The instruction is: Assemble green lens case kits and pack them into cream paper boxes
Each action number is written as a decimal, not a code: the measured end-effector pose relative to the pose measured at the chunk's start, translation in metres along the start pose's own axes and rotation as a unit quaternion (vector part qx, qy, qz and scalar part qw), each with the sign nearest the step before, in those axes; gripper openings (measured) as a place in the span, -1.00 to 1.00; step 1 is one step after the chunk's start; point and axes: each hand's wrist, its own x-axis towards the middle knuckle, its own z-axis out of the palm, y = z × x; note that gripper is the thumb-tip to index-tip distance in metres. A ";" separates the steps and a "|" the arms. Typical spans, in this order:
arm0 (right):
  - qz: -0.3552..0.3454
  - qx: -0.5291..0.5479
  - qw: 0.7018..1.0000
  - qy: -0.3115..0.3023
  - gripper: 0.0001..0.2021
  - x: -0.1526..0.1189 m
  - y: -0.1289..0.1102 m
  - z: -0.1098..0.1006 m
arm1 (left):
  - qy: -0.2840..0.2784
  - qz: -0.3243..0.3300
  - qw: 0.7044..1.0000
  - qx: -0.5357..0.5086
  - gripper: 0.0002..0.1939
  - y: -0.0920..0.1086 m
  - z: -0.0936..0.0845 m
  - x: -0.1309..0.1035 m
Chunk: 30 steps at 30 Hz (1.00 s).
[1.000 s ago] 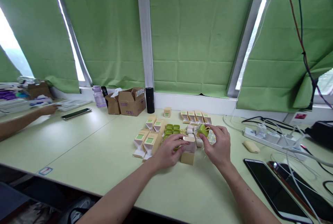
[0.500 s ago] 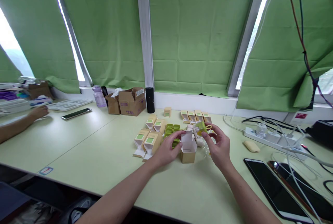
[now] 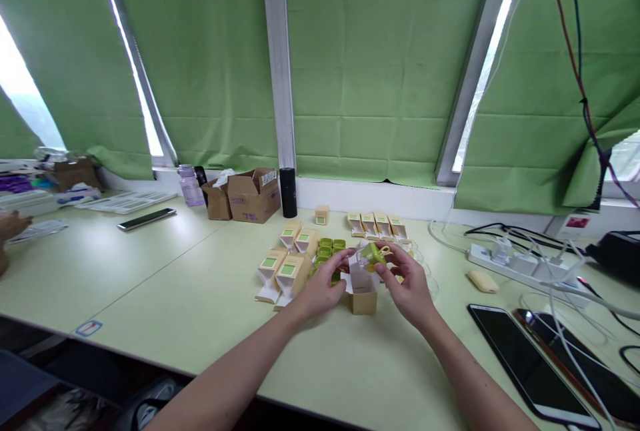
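My right hand pinches a small clear container with a green lid and a yellow loop. It is tilted over an open kraft box, which stands upright on the table with its white-lined flap raised. My left hand grips the left upper edge of this box, with the fingertips partly hidden. Just behind my left hand are several green square lids. Kraft boxes with green labels stand to the left of them. Clear plastic pieces lie behind my right hand, partly covered by it.
More kraft boxes line up at the back. Brown cartons and a black cylinder stand near the wall. On the right lie phones, a power strip and loose cables. Another person's hand shows at far left.
My right hand has moved left with the container, bringing it over the box opening. The other person's hand at far left has drawn back toward the frame edge.
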 end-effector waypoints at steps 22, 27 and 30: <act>-0.010 -0.147 0.986 -0.074 -0.71 0.001 0.005 -0.007 | 0.002 -0.054 0.998 -0.045 -0.15 -0.008 -0.003 0.003; -0.022 -0.186 0.977 -0.101 -0.72 -0.001 0.001 -0.005 | 0.005 -0.047 0.998 -0.035 -0.16 -0.010 -0.003 0.003; -0.021 -0.189 0.975 -0.114 -0.75 -0.002 0.000 -0.004 | 0.006 -0.048 0.998 -0.029 -0.16 -0.010 -0.004 0.003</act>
